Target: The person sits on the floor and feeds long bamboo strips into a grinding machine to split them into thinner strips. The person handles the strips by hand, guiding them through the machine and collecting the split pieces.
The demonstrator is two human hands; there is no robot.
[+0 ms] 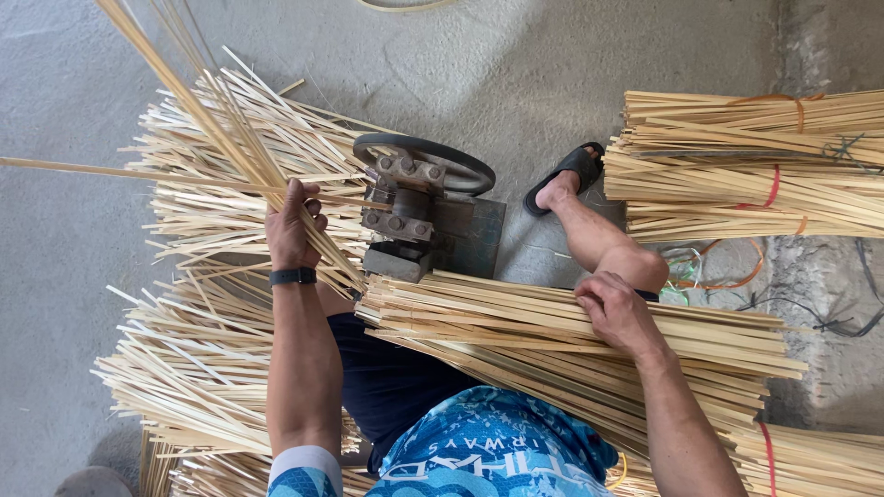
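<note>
My left hand (pixel 292 224), with a black band on its wrist, grips a handful of thin bamboo strips (pixel 212 129) that slant up to the top left. My right hand (pixel 615 308) lies on a thick stack of bamboo slats (pixel 552 336) resting across my lap, fingers curled onto the top slats. Between the two hands stands a small metal splitting machine (pixel 419 216) with a dark wheel on top, its block touching the left end of the stack.
A loose heap of split strips (pixel 198 304) covers the concrete floor at left. Tied bundles of slats (pixel 746 166) lie at right, with more at bottom right (pixel 810 460). My right foot in a black sandal (pixel 564 177) rests beside the machine. Orange bands (pixel 727 267) lie on the floor.
</note>
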